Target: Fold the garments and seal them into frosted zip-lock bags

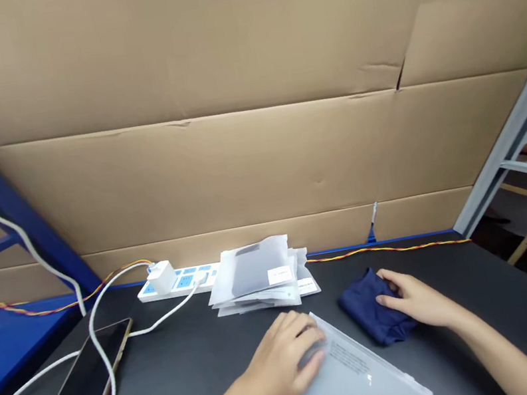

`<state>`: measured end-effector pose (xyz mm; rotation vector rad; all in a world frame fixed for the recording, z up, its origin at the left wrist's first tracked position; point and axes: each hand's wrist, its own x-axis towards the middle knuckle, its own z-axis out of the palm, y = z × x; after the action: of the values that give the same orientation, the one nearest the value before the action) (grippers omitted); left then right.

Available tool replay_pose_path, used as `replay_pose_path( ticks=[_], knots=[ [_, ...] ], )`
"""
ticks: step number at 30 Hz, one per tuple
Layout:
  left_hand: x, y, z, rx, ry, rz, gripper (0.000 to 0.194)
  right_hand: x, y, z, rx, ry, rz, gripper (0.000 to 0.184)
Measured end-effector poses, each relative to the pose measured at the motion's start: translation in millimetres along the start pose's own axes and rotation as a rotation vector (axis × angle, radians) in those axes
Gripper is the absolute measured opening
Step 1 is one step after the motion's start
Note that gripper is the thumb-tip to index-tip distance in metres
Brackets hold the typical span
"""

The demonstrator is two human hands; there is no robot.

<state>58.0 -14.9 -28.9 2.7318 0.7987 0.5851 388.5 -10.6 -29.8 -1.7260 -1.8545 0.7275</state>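
Observation:
A frosted plastic zip bag point(354, 378) with printed text lies flat on the dark table near the front. My left hand point(290, 358) is on its upper left edge, with curled fingers and thumb closed on the plastic. To the right of the bag is a folded navy cloth point(375, 307), maybe a garment; its exact kind is hard to tell. My right hand point(414, 299) grips the right side of this cloth between thumb and fingers. The cloth rests on or just above the tabletop.
Behind my left hand sits a stack of filled frosted bags point(256, 276) with white labels. A white power strip point(210, 275) with plugs stands beside it. At left lies a tablet point(79, 393), crossed by a white cable point(102, 359). Cardboard point(258, 164) walls the back.

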Motion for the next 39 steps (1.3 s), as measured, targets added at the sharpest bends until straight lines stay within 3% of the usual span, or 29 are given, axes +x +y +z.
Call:
replay_pose_path(
  ticks=[4, 8, 12, 14, 18, 22, 27, 31, 36, 39],
  knots=[
    [10.6, 5.2, 7.9, -0.115, -0.003, -0.094, 0.046, -3.3, 1.3, 6.9, 0.127, -0.105, -0.059, 0.02],
    [7.9, 0.2, 7.4, -0.137, -0.102, -0.08, 0.037, -4.0, 4.0, 11.3, 0.236, -0.132, -0.071, 0.023],
    [-1.9, -8.4, -0.7, -0.16, -0.141, -0.068, 0.046, -2.4, 4.5, 14.7, 0.467, -0.119, -0.015, 0.029],
    [-5.7, -11.8, -3.7, -0.165, -0.156, -0.049, 0.041, -2.2, 4.0, 14.7, 0.573, -0.139, 0.032, 0.032],
    [-8.1, -13.7, -6.7, -0.164, -0.147, -0.034, 0.011, -5.4, 1.8, 9.2, 0.667, -0.215, 0.102, 0.03],
    [-7.0, -8.7, -13.1, -0.185, -0.157, 0.006, 0.012, -8.2, -1.4, 9.9, 0.698, -0.279, 0.118, 0.025],
    [-7.2, -2.2, -19.3, -0.227, -0.191, 0.02, 0.014, -7.4, -15.3, 34.5, 0.9, -0.33, 0.107, 0.026],
    [-8.7, -4.3, -14.9, -0.222, -0.159, -0.055, 0.01, -10.4, -31.7, 48.6, 0.98, -0.381, 0.086, 0.028],
    [-9.0, -16.6, -7.3, -0.295, -0.083, -0.142, 0.008, -14.3, -35.0, 43.9, 0.959, -0.462, -0.042, 0.029],
    [-7.7, -21.4, -6.4, -0.374, -0.095, -0.135, 0.005, -14.1, -34.4, 44.6, 0.959, -0.394, -0.063, 0.028]
  ],
)
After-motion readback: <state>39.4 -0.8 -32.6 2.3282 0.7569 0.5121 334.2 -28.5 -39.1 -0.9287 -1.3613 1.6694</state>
